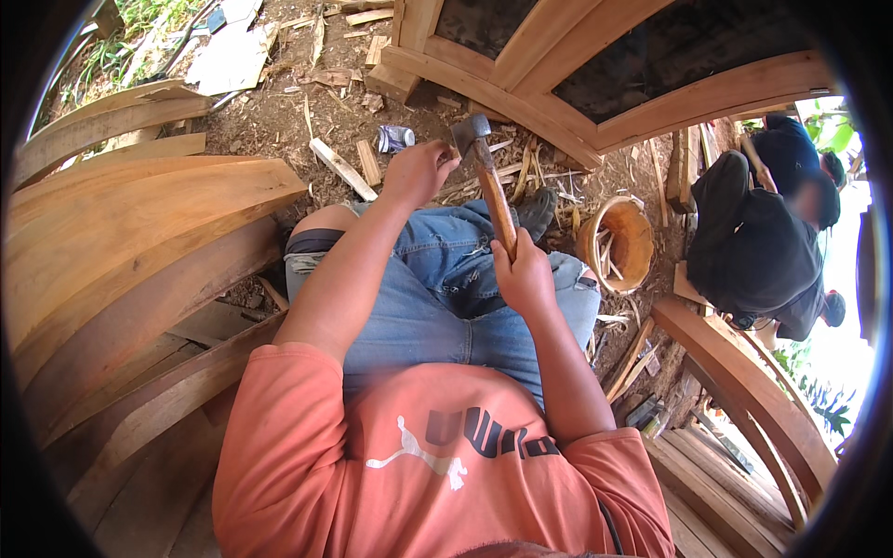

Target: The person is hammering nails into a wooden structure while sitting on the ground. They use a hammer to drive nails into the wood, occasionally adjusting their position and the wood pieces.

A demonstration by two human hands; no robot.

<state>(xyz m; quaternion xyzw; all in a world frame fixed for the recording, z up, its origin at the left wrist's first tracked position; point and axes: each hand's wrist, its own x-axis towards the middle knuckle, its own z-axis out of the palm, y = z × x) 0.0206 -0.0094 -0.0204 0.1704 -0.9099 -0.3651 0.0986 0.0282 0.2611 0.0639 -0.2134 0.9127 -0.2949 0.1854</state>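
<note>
My right hand (526, 276) is closed around the lower part of a hatchet's wooden handle. The hatchet (495, 193) stands tilted over my knees, its dark metal head at the far end. My left hand (417, 174) is raised just left of that head, apart from it. Its fingers are curled with the fingertips together; whether something small is between them is hidden. Below both hands are my legs in torn blue jeans (419, 312).
A wooden bucket (619, 244) with wood pieces stands right of my knee. Ahead lies a wooden frame with dark panels (549, 102). Curved boards (139, 214) are stacked at left. A can (395, 139) lies among wood scraps. Another person (758, 232) crouches at right.
</note>
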